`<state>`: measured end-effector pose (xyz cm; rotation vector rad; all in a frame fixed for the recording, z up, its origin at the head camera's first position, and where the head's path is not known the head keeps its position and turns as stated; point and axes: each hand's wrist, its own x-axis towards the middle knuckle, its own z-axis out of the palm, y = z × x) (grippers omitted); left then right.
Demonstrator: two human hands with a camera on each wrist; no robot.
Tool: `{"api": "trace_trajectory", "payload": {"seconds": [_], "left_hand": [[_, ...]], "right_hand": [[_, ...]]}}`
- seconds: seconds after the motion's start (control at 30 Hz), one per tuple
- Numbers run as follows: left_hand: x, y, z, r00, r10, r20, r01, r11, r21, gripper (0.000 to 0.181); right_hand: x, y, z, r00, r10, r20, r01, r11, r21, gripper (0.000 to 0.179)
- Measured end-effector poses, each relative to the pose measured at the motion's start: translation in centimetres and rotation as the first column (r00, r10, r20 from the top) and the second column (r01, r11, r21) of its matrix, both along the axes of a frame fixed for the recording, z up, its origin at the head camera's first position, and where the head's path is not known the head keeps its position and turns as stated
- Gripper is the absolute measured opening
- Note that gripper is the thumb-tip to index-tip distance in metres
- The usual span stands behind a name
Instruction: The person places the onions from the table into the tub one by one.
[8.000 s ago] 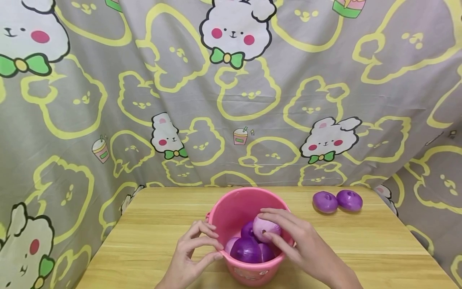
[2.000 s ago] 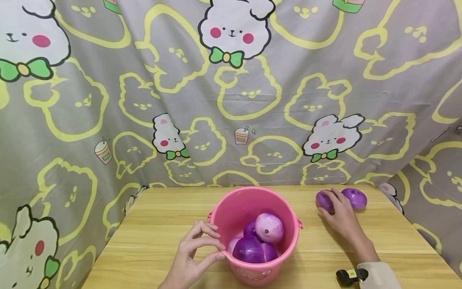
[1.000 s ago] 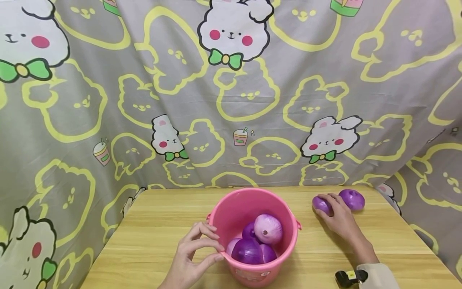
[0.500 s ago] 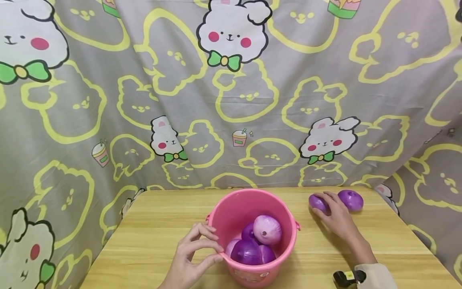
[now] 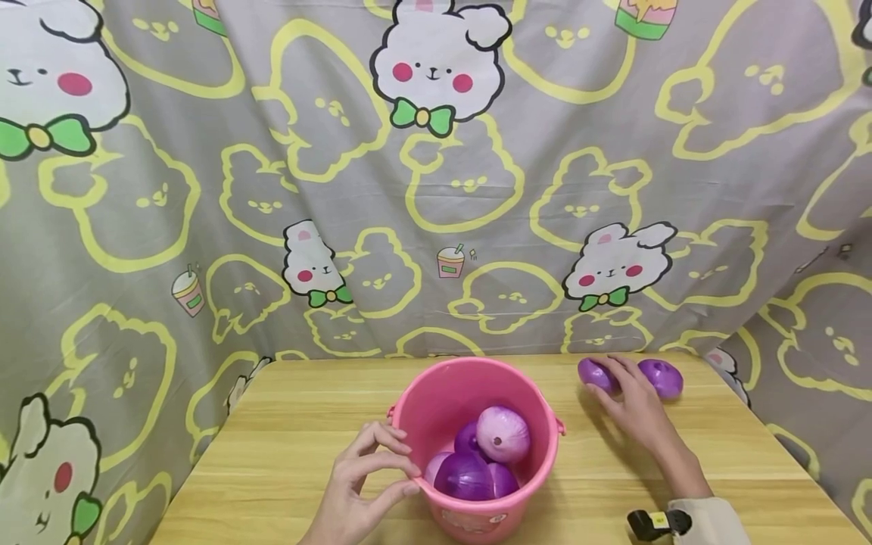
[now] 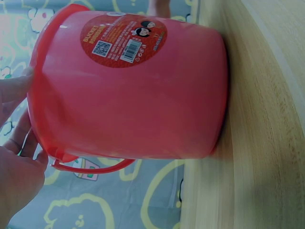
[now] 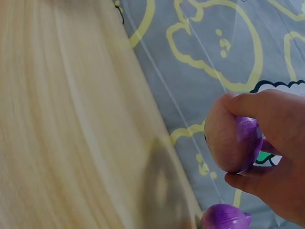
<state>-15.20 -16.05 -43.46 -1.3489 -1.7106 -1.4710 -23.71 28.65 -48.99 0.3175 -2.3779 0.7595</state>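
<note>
My left hand (image 5: 364, 477) holds the rim of a pink plastic bucket (image 5: 477, 522) at its left front; the left wrist view shows the thumb and fingers at the rim (image 6: 40, 81). Inside the bucket lie several onions, among them a pale purple one (image 5: 502, 434) resting on top and a dark purple one (image 5: 465, 475). To the right, my right hand (image 5: 636, 409) grips a purple onion (image 5: 594, 374) between thumb and fingers. In the right wrist view this onion (image 7: 248, 138) looks raised off the table. Another purple onion (image 5: 661, 377) sits beside the hand on the table.
The wooden table (image 5: 293, 424) runs back to a grey curtain (image 5: 436, 189) with rabbit prints. A red handle (image 6: 95, 168) hangs at the bucket's side. A black device (image 5: 654, 522) is at the right cuff.
My right hand left the bucket area, where the pale onion now rests, and took hold of one of the two table onions. That onion has shifted slightly left. The left hand stays at the rim.
</note>
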Motion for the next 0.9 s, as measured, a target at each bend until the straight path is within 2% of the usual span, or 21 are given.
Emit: {"api": "trace_trajectory", "payload": {"seconds": [0.67, 0.9], "left_hand": [[0.1, 0.0, 0.0, 1.0, 0.002, 0.012, -0.002, 1.0, 0.001, 0.031], [0.1, 0.0, -0.1, 1.0, 0.001, 0.019, -0.001, 1.0, 0.005, 0.032]], "right_hand": [[1.4, -1.6, 3.9, 0.999, 0.014, -0.031, -0.015, 1.0, -0.018, 0.054], [2.1, -2.2, 5.6, 0.997, 0.003, -0.077, -0.005, 1.0, -0.027, 0.053]]}}
